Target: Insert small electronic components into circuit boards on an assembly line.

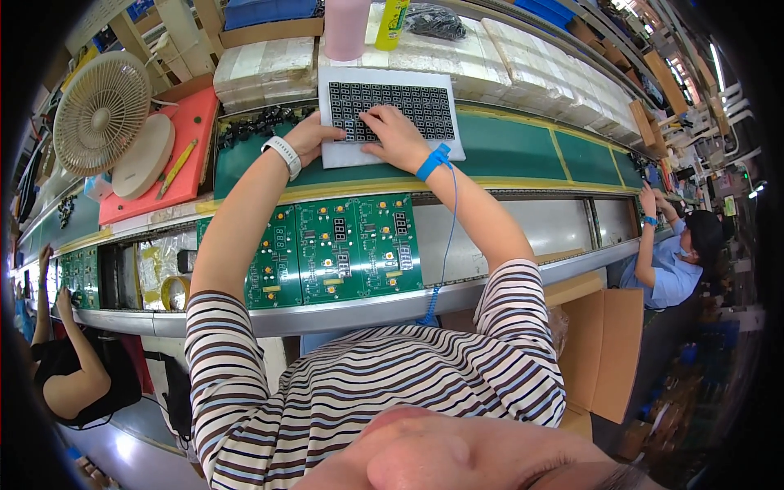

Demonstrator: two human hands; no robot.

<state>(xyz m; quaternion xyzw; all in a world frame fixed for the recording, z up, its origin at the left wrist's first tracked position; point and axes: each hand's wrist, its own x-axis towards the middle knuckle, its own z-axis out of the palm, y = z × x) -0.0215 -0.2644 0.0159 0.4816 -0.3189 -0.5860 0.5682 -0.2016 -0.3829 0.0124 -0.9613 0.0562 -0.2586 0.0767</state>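
A white foam tray (392, 157) carries rows of black seven-segment displays (420, 106). At its left edge is my left hand (310, 136), fingers curled and thumb reaching over the tray; what they hold, if anything, is hidden. My right hand (398, 139) lies over the lower middle of the rows, thumb and fingers apart, fingertips touching the displays. A blue wrist strap (434, 162) with a coiled cord is on my right wrist. Below my forearms, green circuit boards (357, 249) with displays and orange-yellow buttons sit on the line, partly covered by my left arm.
At left, a fan (102, 114) and a yellow box cutter (177, 167) rest on a red-orange foam sheet (200, 122). Behind the tray stand white foam blocks (457, 61), a pink cup (346, 28) and a yellow bottle (392, 24). Co-workers sit at both sides.
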